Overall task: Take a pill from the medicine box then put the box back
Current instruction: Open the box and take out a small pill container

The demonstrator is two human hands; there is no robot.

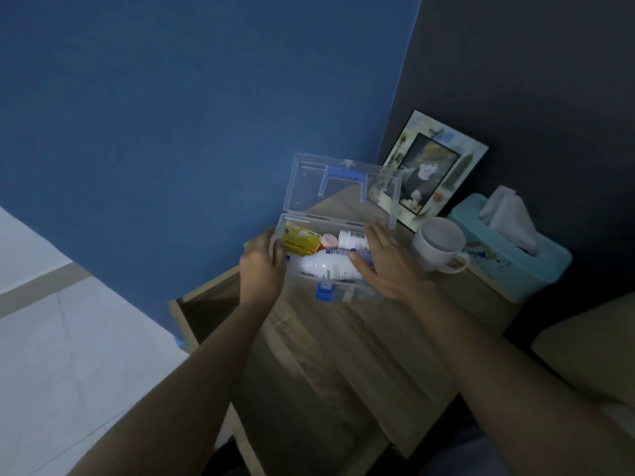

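A clear plastic medicine box (343, 286) with a blue latch stands on the wooden bedside table (343, 355). Its lid (309, 187) is raised upright, showing a blue handle. Inside lie a yellow pill pack (298, 241), a white bottle (326, 267), a second white bottle (352, 239) and a pink cap (329, 240). My left hand (261, 269) grips the box's left end. My right hand (385, 262) rests over the right part of the box, fingers spread above the bottles; whether it holds anything is hidden.
A picture frame (429, 173) leans against the dark wall behind the box. A white mug (439, 243) and a teal tissue box (508, 249) stand to the right. The blue wall is on the left; a pale cushion (591, 352) lies at the right edge.
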